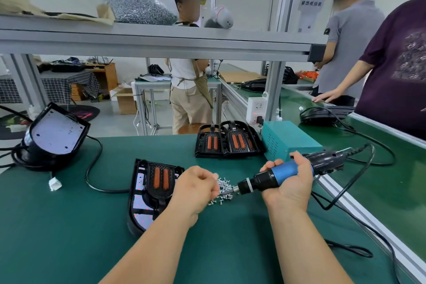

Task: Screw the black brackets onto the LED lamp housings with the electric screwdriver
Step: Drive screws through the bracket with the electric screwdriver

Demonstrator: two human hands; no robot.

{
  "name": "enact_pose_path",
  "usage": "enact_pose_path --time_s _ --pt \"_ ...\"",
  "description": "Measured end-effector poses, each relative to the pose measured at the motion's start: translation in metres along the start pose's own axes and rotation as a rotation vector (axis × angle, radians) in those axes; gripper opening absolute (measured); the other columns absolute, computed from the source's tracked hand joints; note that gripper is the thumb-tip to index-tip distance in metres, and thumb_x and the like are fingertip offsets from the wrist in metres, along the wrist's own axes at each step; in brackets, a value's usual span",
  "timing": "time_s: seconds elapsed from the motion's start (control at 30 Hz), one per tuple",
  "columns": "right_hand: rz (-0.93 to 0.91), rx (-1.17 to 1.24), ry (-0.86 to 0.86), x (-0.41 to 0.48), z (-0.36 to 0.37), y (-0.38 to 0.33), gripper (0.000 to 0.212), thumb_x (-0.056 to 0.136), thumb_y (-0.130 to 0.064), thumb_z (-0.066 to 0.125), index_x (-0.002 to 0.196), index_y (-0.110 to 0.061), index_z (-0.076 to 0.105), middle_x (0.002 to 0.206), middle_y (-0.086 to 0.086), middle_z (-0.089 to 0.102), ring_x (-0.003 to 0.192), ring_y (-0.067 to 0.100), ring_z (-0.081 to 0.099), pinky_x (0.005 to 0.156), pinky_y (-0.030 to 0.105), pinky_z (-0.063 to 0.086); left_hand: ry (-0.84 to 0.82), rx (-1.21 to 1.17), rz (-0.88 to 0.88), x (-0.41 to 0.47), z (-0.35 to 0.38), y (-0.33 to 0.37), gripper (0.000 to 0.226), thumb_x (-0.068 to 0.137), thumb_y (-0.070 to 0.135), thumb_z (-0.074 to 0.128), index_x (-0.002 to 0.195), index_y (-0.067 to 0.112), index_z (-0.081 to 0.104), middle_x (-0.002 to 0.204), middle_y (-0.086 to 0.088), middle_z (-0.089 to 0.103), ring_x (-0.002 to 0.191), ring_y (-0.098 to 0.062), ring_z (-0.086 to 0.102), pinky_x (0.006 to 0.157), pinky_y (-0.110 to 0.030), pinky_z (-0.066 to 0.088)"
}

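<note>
Screwdriver [276, 176], grasped by right hand [289, 182], points nine o'clock at screws [224, 188]; left hand [198, 183] curls fingers [211, 188] there, hold unclear; seat one squarely on bit [231, 190].

Teal metal box [288, 139] beside white socket strip [255, 110], cardboard box [125, 102] on floor beyond, aproned person [189, 90] behind

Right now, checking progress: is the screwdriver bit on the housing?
No, the electric screwdriver points into the screw pile beside the LED lamp housing.

left hand [198, 184] covers lamp housing [139, 202] right edge
</note>
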State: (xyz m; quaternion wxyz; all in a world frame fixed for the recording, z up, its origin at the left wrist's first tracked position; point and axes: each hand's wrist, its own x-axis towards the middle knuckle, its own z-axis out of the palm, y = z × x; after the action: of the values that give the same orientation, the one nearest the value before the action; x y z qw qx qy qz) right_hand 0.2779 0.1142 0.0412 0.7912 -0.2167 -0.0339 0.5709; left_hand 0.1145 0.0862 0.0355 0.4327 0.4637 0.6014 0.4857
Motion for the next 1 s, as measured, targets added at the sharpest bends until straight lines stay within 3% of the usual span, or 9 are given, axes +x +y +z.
enact_pose_path --time_s 0.13,0.3,0.47,0.63,0.8,1.0 --pt "0.008 0.026 0.012 -0.002 0.001 0.0 0.021 0.084 -0.026 0.066 0.075 -0.015 0.051 0.06 0.001 0.05 0.049 0.018 0.049 0.056 0.026 0.044 -0.068 -0.413 -0.095 -0.009 0.0 -0.006 0.016 0.091 0.007 0.068 0.077 0.008 0.06 0.059 0.001 0.062 0.054 -0.006 0.059 0.057 -0.017 0.054" --pt "0.018 0.102 0.01 -0.002 0.001 -0.002 0.019 0.081 -0.029 0.067 0.076 -0.017 0.054 0.059 0.001 0.052 0.049 0.017 0.052 0.057 0.025 0.047 -0.014 -0.826 -0.212 -0.018 -0.002 -0.003 0.015 0.09 -0.005 0.062 0.092 0.01 0.065 0.066 0.001 0.066 0.055 -0.005 0.063 0.052 -0.014 0.054" --pt "0.036 0.194 0.002 -0.001 0.001 -0.004 0.017 0.08 -0.03 0.068 0.078 -0.018 0.056 0.06 0.001 0.053 0.049 0.016 0.053 0.056 0.024 0.049 0.008 -0.956 -0.277 -0.024 0.001 -0.001 0.017 0.091 -0.005 0.061 0.095 0.01 0.068 0.074 -0.001 0.069 0.066 -0.008 0.065 0.053 -0.015 0.056" --pt "0.041 0.226 0.002 -0.002 0.002 -0.003 0.017 0.082 -0.029 0.068 0.08 -0.017 0.056 0.057 0.001 0.055 0.045 0.016 0.054 0.055 0.023 0.05 -0.004 -1.007 -0.307 -0.028 0.004 -0.002 0.016 0.091 -0.007 0.06 0.099 0.007 0.064 0.068 -0.005 0.073 0.059 -0.012 0.072 0.052 -0.019 0.057" --pt "0.054 0.211 -0.009 -0.003 0.002 -0.001 0.017 0.082 -0.03 0.067 0.078 -0.018 0.056 0.056 0.001 0.056 0.044 0.016 0.055 0.053 0.023 0.051 -0.014 -1.006 -0.337 -0.029 0.006 -0.002 0.013 0.09 -0.003 0.063 0.095 0.01 0.064 0.066 -0.002 0.072 0.067 -0.01 0.064 0.051 -0.015 0.055" --pt "0.053 0.235 -0.001 -0.004 0.003 -0.002 0.017 0.082 -0.03 0.068 0.079 -0.017 0.056 0.056 0.002 0.056 0.044 0.017 0.055 0.054 0.023 0.051 -0.014 -1.046 -0.314 -0.031 0.004 -0.003 0.015 0.091 -0.009 0.058 0.094 0.005 0.06 0.064 -0.007 0.073 0.056 -0.011 0.07 0.052 -0.018 0.057"
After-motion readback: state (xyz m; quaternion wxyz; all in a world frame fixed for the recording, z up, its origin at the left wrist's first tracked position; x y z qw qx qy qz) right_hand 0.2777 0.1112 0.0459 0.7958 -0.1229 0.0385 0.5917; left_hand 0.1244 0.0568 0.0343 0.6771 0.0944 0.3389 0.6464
